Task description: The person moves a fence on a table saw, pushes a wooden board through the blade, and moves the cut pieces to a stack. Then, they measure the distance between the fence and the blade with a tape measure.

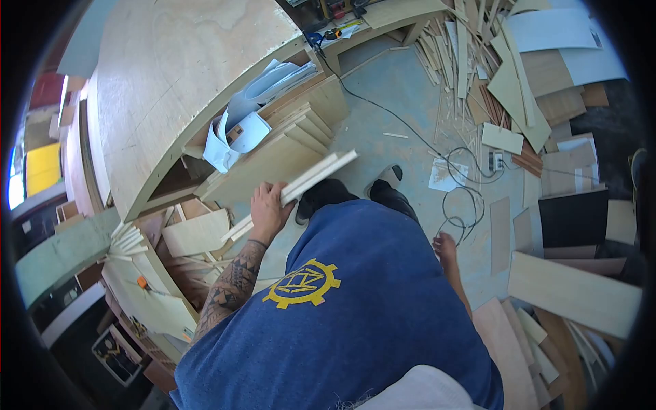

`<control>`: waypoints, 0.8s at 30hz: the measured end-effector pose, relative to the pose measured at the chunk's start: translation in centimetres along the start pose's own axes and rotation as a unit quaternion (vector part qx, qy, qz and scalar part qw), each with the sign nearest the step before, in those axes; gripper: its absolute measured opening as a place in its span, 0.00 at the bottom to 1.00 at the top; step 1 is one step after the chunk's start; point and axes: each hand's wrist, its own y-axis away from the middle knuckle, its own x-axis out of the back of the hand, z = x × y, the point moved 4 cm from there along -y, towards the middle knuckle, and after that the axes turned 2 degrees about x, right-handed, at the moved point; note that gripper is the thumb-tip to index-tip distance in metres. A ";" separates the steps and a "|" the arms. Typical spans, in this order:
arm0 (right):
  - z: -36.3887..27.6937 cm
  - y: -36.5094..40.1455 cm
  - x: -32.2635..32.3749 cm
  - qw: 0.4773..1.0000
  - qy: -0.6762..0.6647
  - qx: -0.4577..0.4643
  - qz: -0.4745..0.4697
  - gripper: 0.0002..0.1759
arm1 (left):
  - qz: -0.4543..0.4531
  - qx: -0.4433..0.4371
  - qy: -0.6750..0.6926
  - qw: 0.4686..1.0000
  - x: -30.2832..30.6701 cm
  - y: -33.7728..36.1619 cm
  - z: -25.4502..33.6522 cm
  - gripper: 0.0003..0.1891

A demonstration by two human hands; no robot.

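Note:
My left hand (pixel 270 207) is closed around pale wooden strips (pixel 321 173), which run together at a slant in front of my left leg. The strips' far ends point up and to the right, toward a stack of upright plywood panels (pixel 301 133). Low at my right side hangs my right hand (pixel 445 247), its fingers loosely bent and apart, with nothing visible in it. In the picture it lies near the loops of a black cable (pixel 456 220) on the floor.
A large curved plywood worktop (pixel 198 55) rises at left, with crumpled white sheets (pixel 242 130) below its edge. Wood offcuts (pixel 454 55) are heaped at the back right. A power socket (pixel 495 162) sits on the floor by the cable. Boards (pixel 574 290) lean along the right.

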 end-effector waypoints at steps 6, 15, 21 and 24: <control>-16.0 -11.0 15.0 0.991 -0.060 0.110 0.043 0.33 | -0.009 0.045 -0.002 0.999 -2.5 6.2 4.2 0.29; -24.0 -15.9 5.7 0.988 0.013 0.129 -0.080 0.29 | 0.023 0.107 -0.017 0.994 -3.1 6.7 4.7 0.31; -22.1 -9.8 -5.3 0.899 0.278 0.239 -0.241 0.23 | 0.124 0.173 -0.049 0.976 -1.9 3.1 3.3 0.35; -21.9 -10.2 -4.9 0.896 0.281 0.240 -0.244 0.25 | 0.126 0.182 -0.052 0.974 -1.1 -0.1 2.2 0.41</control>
